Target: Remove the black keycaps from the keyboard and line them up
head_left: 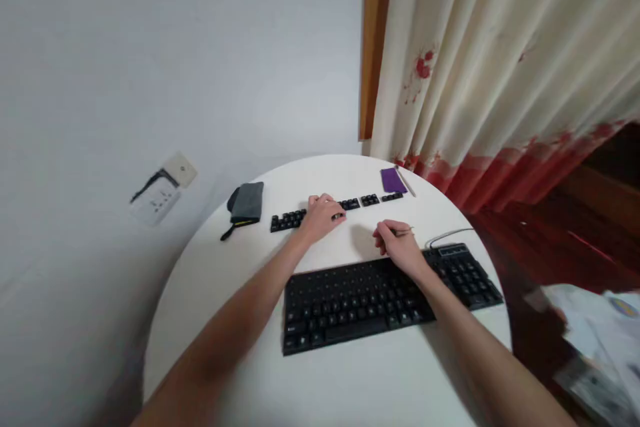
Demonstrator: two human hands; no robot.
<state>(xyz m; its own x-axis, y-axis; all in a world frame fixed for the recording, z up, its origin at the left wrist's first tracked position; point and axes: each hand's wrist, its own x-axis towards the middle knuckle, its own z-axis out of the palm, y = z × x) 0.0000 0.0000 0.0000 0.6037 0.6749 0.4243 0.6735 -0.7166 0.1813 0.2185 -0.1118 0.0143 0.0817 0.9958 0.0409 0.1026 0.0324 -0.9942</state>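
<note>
A black keyboard point(350, 332) lies across the white round table; its upper rows look bare of keycaps. Beyond it, loose black keycaps point(288, 221) stand in a line of small groups. My left hand point(320, 219) is over the middle of that line, fingers closed on a small dark piece that looks like a keycap point(339, 216). Closed in a pinch, my right hand point(399, 243) hovers just above the keyboard's far edge. It grips a thin tool point(403, 232), whose kind is too small to make out. The right forearm covers part of the keyboard.
A dark grey pouch point(249, 201) sits at the table's back left. At the back right lie a purple cloth point(393, 181) and a slender stick point(406, 181). The keyboard's cable point(450, 233) curls near the right edge. Walls and a curtain point(450, 80) border the table.
</note>
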